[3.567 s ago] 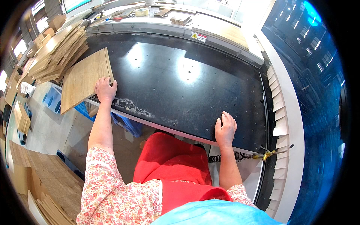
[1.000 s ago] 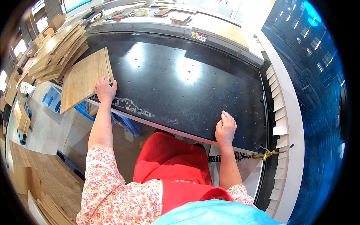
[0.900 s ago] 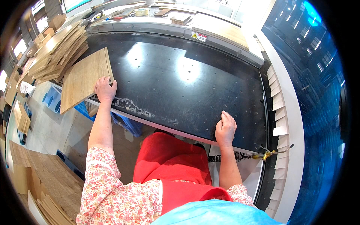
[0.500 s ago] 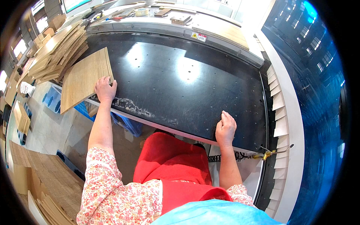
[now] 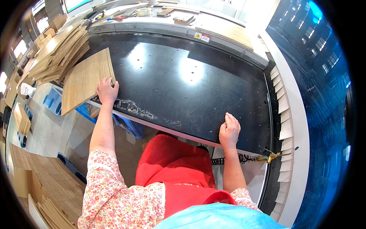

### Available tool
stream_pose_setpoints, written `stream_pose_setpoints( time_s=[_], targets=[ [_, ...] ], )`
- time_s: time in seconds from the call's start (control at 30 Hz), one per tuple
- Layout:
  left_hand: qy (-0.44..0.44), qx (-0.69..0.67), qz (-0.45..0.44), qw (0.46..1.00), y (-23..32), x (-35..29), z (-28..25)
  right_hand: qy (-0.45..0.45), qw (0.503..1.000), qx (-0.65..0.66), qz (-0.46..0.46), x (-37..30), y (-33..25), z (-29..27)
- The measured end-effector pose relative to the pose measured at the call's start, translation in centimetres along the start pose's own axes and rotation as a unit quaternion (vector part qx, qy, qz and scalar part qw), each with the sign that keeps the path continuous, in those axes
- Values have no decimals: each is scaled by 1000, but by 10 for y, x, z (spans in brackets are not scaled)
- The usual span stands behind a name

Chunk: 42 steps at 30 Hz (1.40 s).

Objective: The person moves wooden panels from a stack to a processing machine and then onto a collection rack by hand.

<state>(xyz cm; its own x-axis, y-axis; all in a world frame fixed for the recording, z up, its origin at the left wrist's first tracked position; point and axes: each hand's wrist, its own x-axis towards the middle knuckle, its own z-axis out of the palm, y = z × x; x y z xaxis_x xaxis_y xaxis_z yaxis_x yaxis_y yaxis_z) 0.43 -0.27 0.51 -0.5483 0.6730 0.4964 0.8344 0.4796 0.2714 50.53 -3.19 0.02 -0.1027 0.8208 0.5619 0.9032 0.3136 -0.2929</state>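
Note:
A wood-grain board (image 5: 87,79) lies at the left end of the black machine table (image 5: 167,95), its near part jutting past the table's edge. My left hand (image 5: 107,91) is closed on the board's right edge near its front corner; the fingertips are partly hidden. Over the table's front right part rests my right hand (image 5: 229,131), its fingers curled and pressed together, with nothing visible in them. The palm side is hidden.
Stacked boards (image 5: 59,53) rise behind the held board at left. A yellow air gun (image 5: 271,157) with a black coiled hose hangs at the table's right front corner. White bellows slats (image 5: 285,114) and a blue panel (image 5: 324,107) border the right side. Blue crates (image 5: 129,126) stand below.

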Motion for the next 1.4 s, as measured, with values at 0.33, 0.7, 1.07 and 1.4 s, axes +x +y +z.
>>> stream_pose_setpoints(
  time_s=[0.33, 0.7, 1.07, 1.4],
  targets=[
    [9, -2, 4, 1000, -1, 0, 0, -2, 1000, -3, 0, -1, 0, 1],
    [12, 4, 8, 1000, -3, 1, 2, -7, 1000, 2, 2, 0, 0, 0],
    [10, -4, 4, 1000, -3, 1, 3, -6, 1000, 0, 1, -1, 1, 1],
    [15, -4, 14, 1000, -6, 2, 5, -9, 1000, 3, 6, -1, 0, 1]
  ],
)
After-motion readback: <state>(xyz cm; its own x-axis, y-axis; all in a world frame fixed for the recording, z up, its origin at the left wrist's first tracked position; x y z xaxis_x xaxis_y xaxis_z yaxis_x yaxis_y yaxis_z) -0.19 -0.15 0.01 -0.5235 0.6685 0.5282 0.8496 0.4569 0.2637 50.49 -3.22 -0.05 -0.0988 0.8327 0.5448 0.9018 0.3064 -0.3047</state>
